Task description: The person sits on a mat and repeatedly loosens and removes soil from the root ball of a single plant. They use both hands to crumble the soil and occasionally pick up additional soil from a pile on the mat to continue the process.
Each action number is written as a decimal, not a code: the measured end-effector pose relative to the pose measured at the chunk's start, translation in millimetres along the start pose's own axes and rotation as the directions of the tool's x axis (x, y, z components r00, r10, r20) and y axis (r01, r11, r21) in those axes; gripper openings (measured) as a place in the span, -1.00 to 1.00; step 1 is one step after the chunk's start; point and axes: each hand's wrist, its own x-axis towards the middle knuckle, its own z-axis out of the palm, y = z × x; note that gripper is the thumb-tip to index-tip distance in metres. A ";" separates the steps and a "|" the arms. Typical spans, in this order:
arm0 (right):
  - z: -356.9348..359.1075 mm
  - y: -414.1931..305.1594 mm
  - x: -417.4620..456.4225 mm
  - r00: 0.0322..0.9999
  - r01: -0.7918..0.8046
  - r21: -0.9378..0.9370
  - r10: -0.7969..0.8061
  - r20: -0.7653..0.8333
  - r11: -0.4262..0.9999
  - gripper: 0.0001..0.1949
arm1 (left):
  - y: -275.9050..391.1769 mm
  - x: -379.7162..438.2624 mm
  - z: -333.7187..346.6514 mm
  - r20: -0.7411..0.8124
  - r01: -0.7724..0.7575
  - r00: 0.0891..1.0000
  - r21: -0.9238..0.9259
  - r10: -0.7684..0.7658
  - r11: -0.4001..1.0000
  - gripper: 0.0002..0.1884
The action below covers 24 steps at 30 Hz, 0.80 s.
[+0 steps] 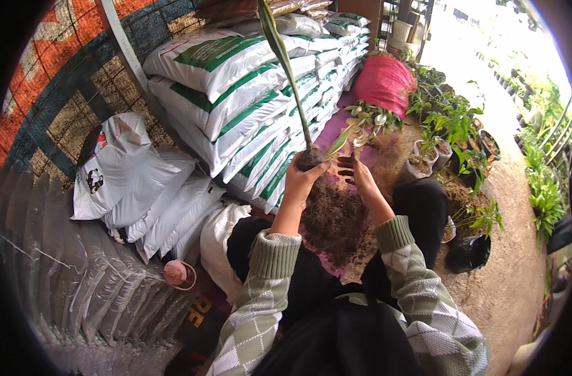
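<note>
My left hand [301, 181] is closed round the dark root ball [309, 159] of a plant with one tall, sword-shaped leaf [286, 61] rising up and a shorter, pale-edged leaf [340, 142] leaning right. My right hand [359, 174] is just to the right of it, its soil-darkened fingers apart and holding nothing. Below both hands a heap of dark, fibrous soil [333, 218] lies on a pink and purple sheet [330, 270] between my knees.
Stacked white and green sacks [248, 94] rise ahead to the left, with white bags [131, 174] and clear plastic-wrapped stacks [79, 272] nearer. A red sack [385, 84] is ahead. Potted plants [460, 127] and a black pot [469, 254] stand to the right.
</note>
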 end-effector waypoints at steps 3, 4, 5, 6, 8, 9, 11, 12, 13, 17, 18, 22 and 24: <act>7.6 14.4 11.0 0.996 -0.076 0.024 0.077 -0.042 0.997 -0.41 | 9.3 -4.9 1.3 0.023 -0.007 1.000 0.000 0.007 1.000 -0.65; 8.9 23.4 12.8 0.993 -0.094 0.022 0.095 -0.068 0.995 -0.45 | 6.7 -3.1 1.5 0.018 -0.039 0.999 0.032 0.038 0.999 -0.65; 10.6 37.4 17.8 0.990 -0.074 0.080 0.083 -0.110 0.994 -0.51 | 5.1 -2.6 2.3 -0.006 -0.051 0.999 0.045 0.051 0.998 -0.65; 6.3 54.5 19.2 0.988 -0.112 -0.034 0.108 -0.108 0.993 -0.54 | 7.0 -3.4 4.4 -0.031 -0.061 0.998 0.059 0.063 0.996 -0.65; 11.1 71.3 6.6 0.974 -0.185 -0.220 0.150 -0.167 0.958 -0.62 | 6.8 -3.3 1.6 -0.105 -0.065 0.992 0.097 0.075 0.993 -0.65; -11.4 99.1 5.1 0.988 -0.137 -0.185 0.119 -0.102 0.973 -0.65 | 7.3 0.5 8.4 -0.075 -0.100 0.991 0.103 0.108 0.990 -0.65; -23.6 120.8 -6.4 0.923 -0.377 -0.224 0.342 -0.177 0.899 -0.65 | 6.5 5.6 5.6 -0.057 -0.146 0.986 0.163 0.157 0.976 -0.66; -40.9 144.6 -9.9 0.919 -0.382 -0.455 0.277 -0.282 0.805 -0.64 | 15.9 8.9 15.3 -0.034 -0.109 0.993 0.106 0.113 0.988 -0.67; -47.3 167.1 -13.2 0.921 -0.378 -0.658 0.195 -0.336 0.652 -0.62 | 22.1 16.6 14.8 -0.008 -0.103 0.995 0.049 0.103 0.994 -0.67; -24.6 178.8 -20.8 0.935 -0.293 -0.898 0.296 -0.197 0.328 -0.51 | 50.4 49.8 16.0 0.033 -0.099 0.995 0.209 0.094 0.973 -0.61; -16.1 180.2 -22.6 0.940 -0.243 -0.932 0.303 -0.157 0.270 -0.51 | 58.5 57.5 18.5 0.079 -0.159 0.986 0.213 0.145 0.964 -0.59; -14.3 216.3 -40.2 0.957 -0.146 -0.966 0.276 -0.083 0.215 -0.47 | 50.5 90.0 12.3 0.144 -0.158 0.982 0.235 0.126 0.959 -0.59; -19.4 240.2 -53.2 0.947 -0.158 -0.964 0.309 -0.087 0.212 -0.48 | 27.3 91.6 5.6 0.078 -0.144 0.989 0.345 0.124 0.927 -0.54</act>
